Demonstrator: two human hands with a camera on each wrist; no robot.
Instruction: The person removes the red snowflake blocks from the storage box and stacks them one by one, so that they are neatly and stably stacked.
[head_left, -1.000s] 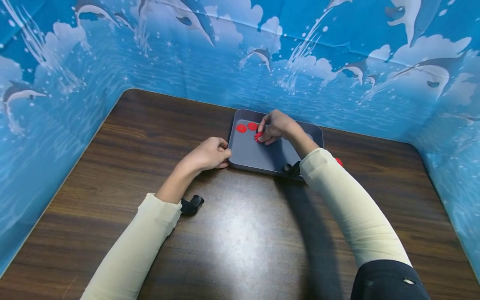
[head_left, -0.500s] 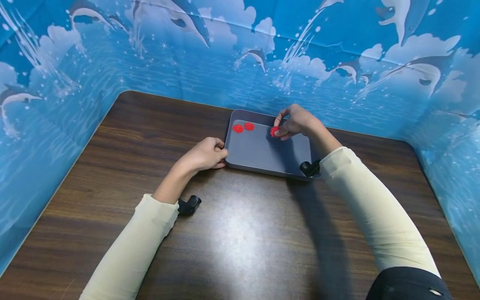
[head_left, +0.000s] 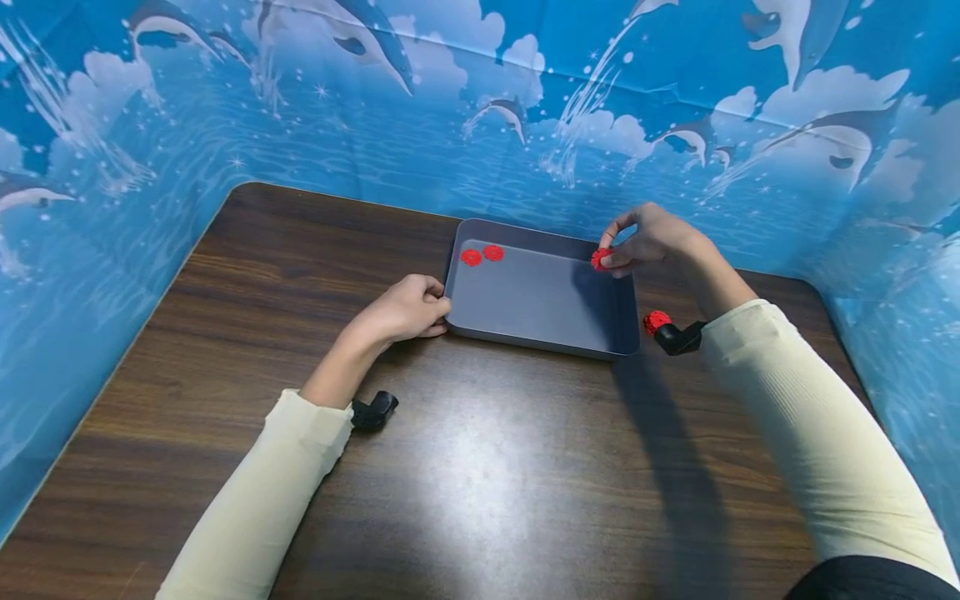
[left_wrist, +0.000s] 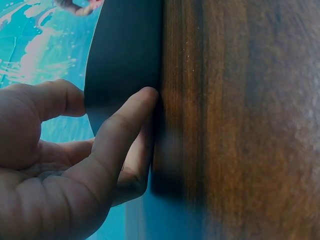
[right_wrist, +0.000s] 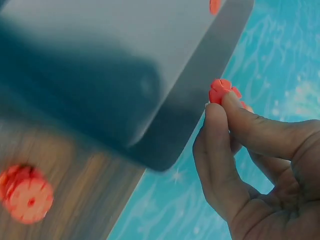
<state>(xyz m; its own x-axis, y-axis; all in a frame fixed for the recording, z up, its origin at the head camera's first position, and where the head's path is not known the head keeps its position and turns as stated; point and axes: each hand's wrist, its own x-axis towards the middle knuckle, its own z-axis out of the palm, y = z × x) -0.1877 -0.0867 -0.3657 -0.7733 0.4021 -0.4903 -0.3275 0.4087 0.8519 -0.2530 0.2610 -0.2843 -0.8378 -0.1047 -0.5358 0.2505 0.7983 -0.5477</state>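
My left hand (head_left: 408,310) grips the left wall of a shallow grey tray (head_left: 525,343); in the left wrist view the thumb is at the rim and fingers lie along the outer wall (left_wrist: 125,55). Between thumb and fingers of my right hand (head_left: 648,237) is pinched a red notched disc (head_left: 601,259), held above the tray's back right corner. Two similar red discs, a left one (head_left: 471,257) and a right one (head_left: 493,252), lie flat inside the tray by its back left corner.
Just right of the tray, several red discs (right_wrist: 29,195) lie piled on the wooden table (head_left: 480,467). A blue dolphin-print cloth (head_left: 420,167) hangs right behind the table's back edge. A black camera mount is on each wrist, the right mount (head_left: 678,338) close to the pile.
My right hand has travelled right with the red disc, from beside the two flat discs to the tray's right end. The disc pile has come into view. The left hand stays at the tray.
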